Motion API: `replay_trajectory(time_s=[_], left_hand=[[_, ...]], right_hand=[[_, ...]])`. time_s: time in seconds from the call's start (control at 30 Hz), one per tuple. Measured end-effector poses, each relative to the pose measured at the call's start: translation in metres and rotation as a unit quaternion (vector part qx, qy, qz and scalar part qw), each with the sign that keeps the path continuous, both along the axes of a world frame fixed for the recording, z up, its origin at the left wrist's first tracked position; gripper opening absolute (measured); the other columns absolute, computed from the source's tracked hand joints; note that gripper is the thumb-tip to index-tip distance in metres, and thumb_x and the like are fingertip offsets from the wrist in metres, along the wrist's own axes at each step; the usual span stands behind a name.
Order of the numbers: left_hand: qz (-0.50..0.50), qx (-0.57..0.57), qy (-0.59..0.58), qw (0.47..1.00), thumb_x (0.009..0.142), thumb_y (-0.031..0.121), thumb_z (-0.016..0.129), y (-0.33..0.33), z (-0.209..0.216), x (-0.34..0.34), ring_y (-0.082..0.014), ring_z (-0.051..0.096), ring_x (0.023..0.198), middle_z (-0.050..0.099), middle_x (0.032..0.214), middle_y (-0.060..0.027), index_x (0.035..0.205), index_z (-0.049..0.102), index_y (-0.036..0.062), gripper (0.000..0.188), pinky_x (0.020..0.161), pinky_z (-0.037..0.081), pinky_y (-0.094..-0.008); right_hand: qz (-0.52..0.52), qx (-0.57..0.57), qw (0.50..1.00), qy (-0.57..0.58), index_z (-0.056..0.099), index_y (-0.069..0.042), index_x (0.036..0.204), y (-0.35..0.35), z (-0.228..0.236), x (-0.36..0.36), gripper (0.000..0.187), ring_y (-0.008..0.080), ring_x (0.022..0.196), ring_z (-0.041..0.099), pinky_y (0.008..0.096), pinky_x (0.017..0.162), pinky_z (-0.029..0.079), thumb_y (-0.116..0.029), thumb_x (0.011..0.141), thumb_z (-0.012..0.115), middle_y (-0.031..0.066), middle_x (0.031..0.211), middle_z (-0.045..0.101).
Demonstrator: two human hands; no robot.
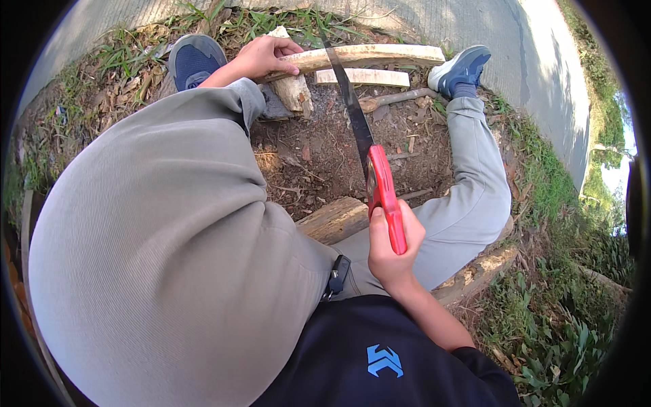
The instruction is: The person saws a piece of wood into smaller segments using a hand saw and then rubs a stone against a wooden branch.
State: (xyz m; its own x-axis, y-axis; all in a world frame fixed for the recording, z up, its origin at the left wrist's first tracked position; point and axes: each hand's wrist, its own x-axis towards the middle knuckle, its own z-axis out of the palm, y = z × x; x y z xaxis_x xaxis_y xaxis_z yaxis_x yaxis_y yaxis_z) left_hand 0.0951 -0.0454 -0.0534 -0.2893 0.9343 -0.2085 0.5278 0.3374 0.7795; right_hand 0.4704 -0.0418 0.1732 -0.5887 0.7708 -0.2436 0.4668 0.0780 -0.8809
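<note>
My right hand (395, 245) is closed round the red handle of a hand saw (357, 112). The saw's dark blade points away from me and crosses a pale strip of wood (386, 54) near its left part; whether its teeth touch the wood I cannot tell. With fingers and thumb, my left hand (266, 57) grips the left end of that strip. Beneath this end lies a rough, whitish block of wood (293, 93). The strip's right end reaches my right shoe (461, 70). A shorter pale piece of wood (366, 77) lies on the ground just nearer than the strip.
A brown stick (397, 99) lies on the dirt (339, 163) by my right foot. Under my legs is a log (333, 220). Grass (542, 180) grows on the right, and a concrete path (468, 24) runs along the far side.
</note>
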Motion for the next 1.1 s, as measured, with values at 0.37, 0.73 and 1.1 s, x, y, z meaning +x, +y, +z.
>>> replay_trajectory(time_s=[0.37, 0.73, 1.1], left_hand=[[0.007, 0.006, 0.001, 1.0, 0.072, 0.042, 0.091, -0.008, -0.008, 0.0, -0.0181, 0.069, 0.084, 0.079, 0.105, -0.0053, 0.123, 0.076, 0.0171, 0.059, 0.081, 0.055, -0.0351], [-0.008, 0.02, -0.038, 0.999, 0.073, 0.038, 0.092, -0.001, -0.009, -0.002, -0.0177, 0.067, 0.084, 0.078, 0.104, -0.0049, 0.122, 0.077, 0.0152, 0.056, 0.079, 0.054, -0.034], [-0.013, 0.023, -0.047, 0.999, 0.072, 0.038, 0.092, 0.002, -0.016, 0.002, -0.0181, 0.07, 0.086, 0.078, 0.103, -0.0059, 0.121, 0.077, 0.0145, 0.057, 0.081, 0.055, -0.0343]], right_hand=[[-0.023, -0.044, 0.998, -0.036, 0.056, -0.001, 0.082, -0.001, 0.037, -0.023, 0.011, 0.0018, 0.059, 0.044, 0.024, 0.052, 0.036, 0.001, 0.093, 0.059, -0.0024, 0.065, 0.05], [-0.024, -0.018, 0.997, -0.071, 0.056, -0.001, 0.083, -0.001, 0.044, 0.014, 0.014, 0.0057, 0.056, 0.047, 0.0283, 0.051, 0.038, -0.003, 0.095, 0.062, 0.0006, 0.062, 0.05], [-0.025, -0.028, 0.999, -0.032, 0.056, -0.002, 0.081, 0.008, 0.012, -0.042, 0.014, 0.0043, 0.058, 0.045, 0.0278, 0.052, 0.037, -0.004, 0.093, 0.062, -0.0016, 0.065, 0.05]])
